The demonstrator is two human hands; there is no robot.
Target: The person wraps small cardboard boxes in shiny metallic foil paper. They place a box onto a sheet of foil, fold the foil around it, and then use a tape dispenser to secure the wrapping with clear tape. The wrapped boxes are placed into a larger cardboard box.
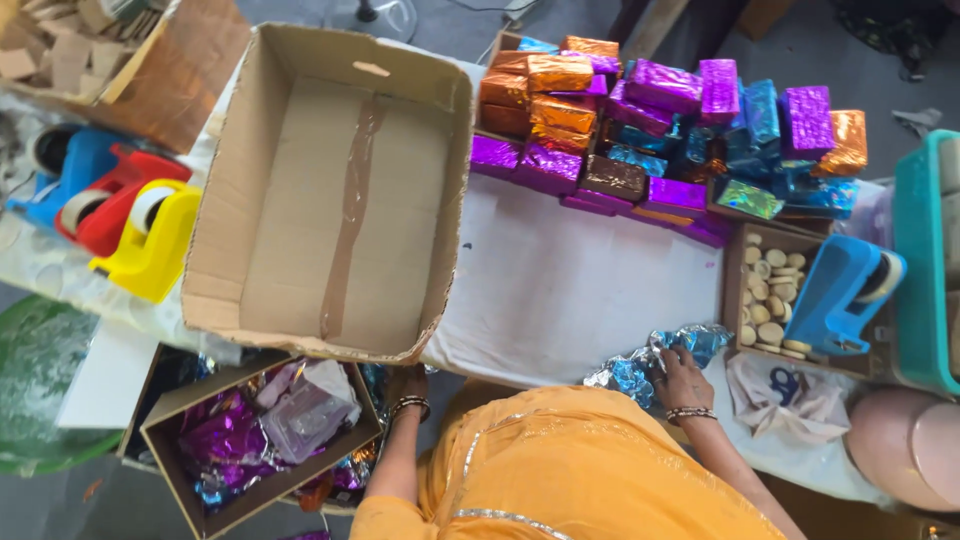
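Note:
My right hand [684, 377], a bangle on its wrist, grips a crumpled sheet of blue foil [640, 368] at the near edge of the white-covered table [570, 290]. My left hand [414, 383], also bangled, reaches up to the near corner of a large empty cardboard box [330, 190]. That box's rim hides the fingers, so their grip cannot be seen. At the back of the table is a pile of foil-wrapped blocks [660, 130] in purple, orange, blue and brown.
Blue, red and yellow tape dispensers [120, 210] stand to the left. At the right a small box of pale round discs [765, 290] carries a blue tape dispenser [840, 290], beside a teal crate [925, 260]. Scissors [787, 385] lie on a cloth. A low box of purple foil [250, 440] sits below.

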